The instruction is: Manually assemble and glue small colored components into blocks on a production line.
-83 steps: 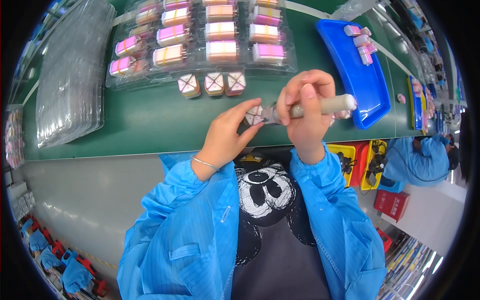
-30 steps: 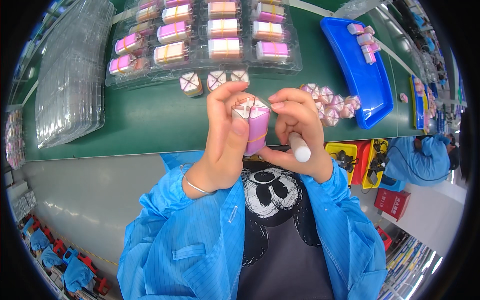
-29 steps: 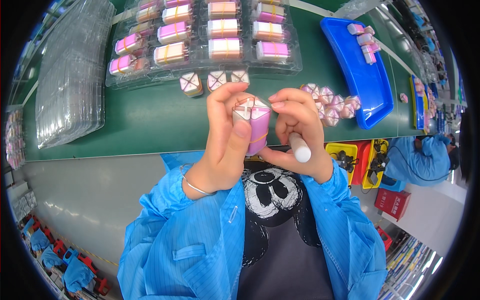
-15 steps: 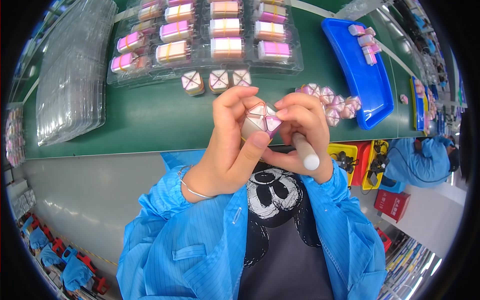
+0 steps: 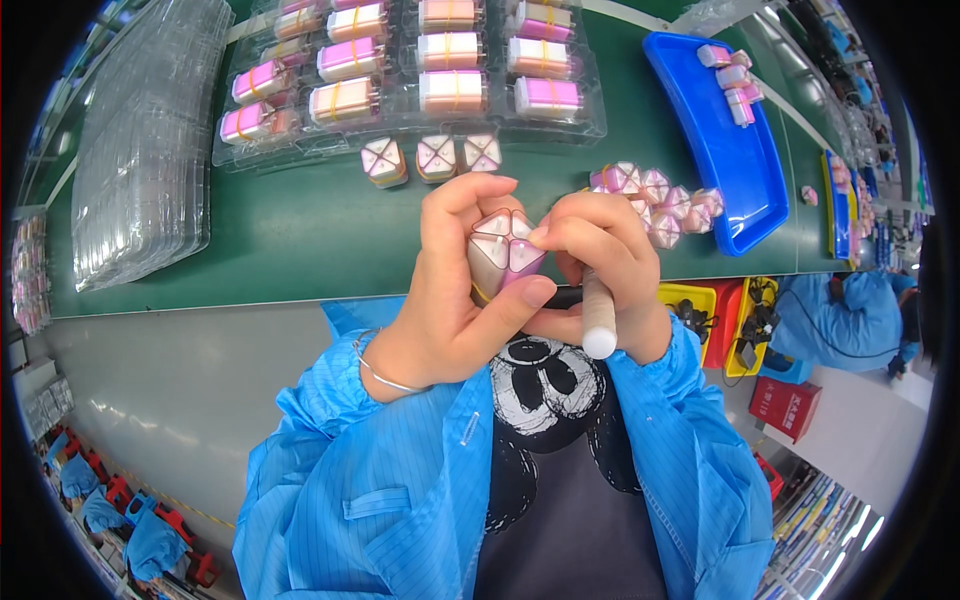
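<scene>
My left hand (image 5: pixel 450 290) is closed around a pink-and-white block (image 5: pixel 507 250), a banded bundle whose face shows four triangular segments with dark seams. In my right hand (image 5: pixel 610 265) a pale, thick rod (image 5: pixel 599 318) is held between palm and fingers, its rounded end toward me. My right thumb lies lower, partly behind the rod, and the right fingertips touch the block's top right edge. Just beyond my hands, three similar blocks (image 5: pixel 437 158) stand in a row on the green table (image 5: pixel 300 235). A cluster of more such blocks (image 5: pixel 668 205) lies right of my right hand.
At the back, a clear plastic tray (image 5: pixel 310 150) holds rows of banded pink and white blocks. Stacked clear trays (image 5: pixel 140 160) stand at left. A blue tray (image 5: pixel 755 190) with several blocks lies right; yellow bins (image 5: pixel 690 297) sit below the table edge. Another person (image 5: pixel 840 320) is at right.
The block has shifted slightly left and tilted so more of its face shows. My right fingers have moved a little left along it, and the rod has swung to point more toward me.
</scene>
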Action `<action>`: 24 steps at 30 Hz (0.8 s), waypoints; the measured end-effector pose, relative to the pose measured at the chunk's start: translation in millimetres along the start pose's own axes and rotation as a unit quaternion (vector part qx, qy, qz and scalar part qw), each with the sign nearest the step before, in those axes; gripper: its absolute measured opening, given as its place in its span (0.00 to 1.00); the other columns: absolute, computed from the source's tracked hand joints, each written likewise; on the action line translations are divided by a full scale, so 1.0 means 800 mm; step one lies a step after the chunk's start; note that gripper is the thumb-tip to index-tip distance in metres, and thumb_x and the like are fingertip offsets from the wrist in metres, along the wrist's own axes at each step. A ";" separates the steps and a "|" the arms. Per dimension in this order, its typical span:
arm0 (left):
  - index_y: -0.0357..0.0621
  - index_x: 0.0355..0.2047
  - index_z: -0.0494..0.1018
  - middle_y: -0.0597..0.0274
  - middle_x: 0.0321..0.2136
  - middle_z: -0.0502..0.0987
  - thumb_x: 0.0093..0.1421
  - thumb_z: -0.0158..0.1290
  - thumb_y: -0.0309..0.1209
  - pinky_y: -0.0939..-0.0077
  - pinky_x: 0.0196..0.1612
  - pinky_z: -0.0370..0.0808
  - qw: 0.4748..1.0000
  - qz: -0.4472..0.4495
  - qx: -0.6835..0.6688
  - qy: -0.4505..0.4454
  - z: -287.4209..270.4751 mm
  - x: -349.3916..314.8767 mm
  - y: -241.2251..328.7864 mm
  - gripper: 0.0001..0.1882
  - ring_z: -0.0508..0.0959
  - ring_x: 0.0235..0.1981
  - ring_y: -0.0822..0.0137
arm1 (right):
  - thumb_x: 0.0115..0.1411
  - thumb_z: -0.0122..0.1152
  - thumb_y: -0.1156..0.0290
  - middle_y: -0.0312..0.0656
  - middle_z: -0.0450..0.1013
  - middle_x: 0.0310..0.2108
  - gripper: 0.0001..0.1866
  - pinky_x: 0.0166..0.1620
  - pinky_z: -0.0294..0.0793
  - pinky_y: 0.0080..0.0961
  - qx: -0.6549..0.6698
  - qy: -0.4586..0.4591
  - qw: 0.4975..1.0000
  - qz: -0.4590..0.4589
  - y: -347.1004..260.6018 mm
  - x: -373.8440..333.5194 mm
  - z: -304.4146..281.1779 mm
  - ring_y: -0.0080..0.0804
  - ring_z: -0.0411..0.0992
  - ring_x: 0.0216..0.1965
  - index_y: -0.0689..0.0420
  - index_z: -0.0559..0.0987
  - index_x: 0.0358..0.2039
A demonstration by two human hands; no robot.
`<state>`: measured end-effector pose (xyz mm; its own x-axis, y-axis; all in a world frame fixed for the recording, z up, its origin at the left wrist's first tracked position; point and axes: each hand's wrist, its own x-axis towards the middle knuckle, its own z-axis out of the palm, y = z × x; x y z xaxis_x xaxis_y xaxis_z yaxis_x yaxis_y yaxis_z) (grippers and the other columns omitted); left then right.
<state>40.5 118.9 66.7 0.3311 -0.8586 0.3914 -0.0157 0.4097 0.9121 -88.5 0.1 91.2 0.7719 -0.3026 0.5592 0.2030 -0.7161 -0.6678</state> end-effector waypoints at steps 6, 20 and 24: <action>0.36 0.57 0.51 0.53 0.43 0.66 0.57 0.58 0.27 0.74 0.46 0.68 0.999 0.011 -0.020 0.039 0.004 0.002 -0.001 0.33 0.68 0.43 0.68 | 0.38 0.76 0.75 0.42 0.69 0.40 0.33 0.33 0.72 0.24 0.015 0.027 0.999 0.009 0.000 -0.001 0.007 0.30 0.69 0.35 0.57 0.76 0.48; 0.32 0.62 0.52 0.49 0.52 0.68 0.60 0.54 0.28 0.72 0.51 0.70 1.000 -0.008 0.009 0.015 -0.002 0.007 0.005 0.34 0.72 0.49 0.64 | 0.37 0.76 0.77 0.39 0.68 0.43 0.39 0.21 0.58 0.11 0.020 0.044 0.997 0.056 0.008 -0.002 0.002 0.11 0.55 0.17 0.58 0.73 0.54; 0.33 0.63 0.52 0.48 0.54 0.68 0.60 0.54 0.30 0.71 0.52 0.70 0.999 -0.033 -0.003 0.023 -0.001 0.006 0.002 0.34 0.73 0.50 0.63 | 0.36 0.75 0.78 0.40 0.68 0.43 0.40 0.21 0.58 0.11 0.005 0.040 0.997 0.058 0.010 -0.003 0.001 0.11 0.55 0.17 0.58 0.72 0.55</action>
<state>42.5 115.8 70.3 0.3745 -0.8684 0.3250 0.0137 0.3556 0.9345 -88.4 -4.5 83.7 0.7397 -0.4331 0.5150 0.1207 -0.6675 -0.7347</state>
